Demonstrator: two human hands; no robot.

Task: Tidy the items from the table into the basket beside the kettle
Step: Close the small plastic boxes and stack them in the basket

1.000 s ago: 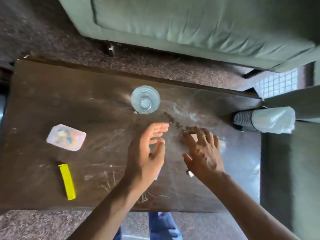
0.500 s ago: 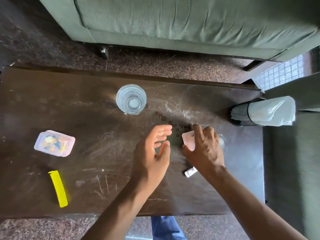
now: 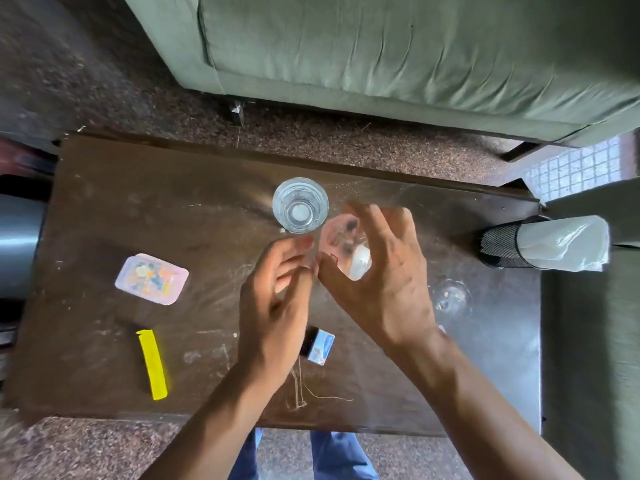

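Writing on the small blue-and-white matchbox (image 3: 317, 345) is too blurred to read; it lies near the near edge of the dark wooden bench (image 3: 104, 209), partly hidden under the left wrist. No other label can be made out.

Held above the middle of the bench, the right hand (image 3: 377, 282) grips a small clear pink-tinted container (image 3: 344, 245), fingers curled over its top and thumb beneath. Small dark bits and something white show through its wall, though what they are cannot be told. The left hand (image 3: 277, 299) hovers just beside it, fingers loosely bent and holding nothing, its fingertips almost touching the container.

Just beyond the hands, toward the far edge, a clear drinking glass (image 3: 300, 205) stands upright; whether it holds water cannot be told. Toward the left end lies a closed clear pink box (image 3: 151, 278) with small coloured pieces inside. Nearer the near left corner lies a yellow lighter (image 3: 152, 364). By the right edge a clear round lid or dish (image 3: 452, 299) rests flat on the bench.

Off the right end of the bench, a black mesh basket (image 3: 498, 245) appears lying on its side with a white plastic bag (image 3: 564, 242) spilling from its mouth. At the left frame edge a grey metallic vessel (image 3: 19, 247) is partly cut off. A green sofa (image 3: 398, 46) stands beyond the far edge.
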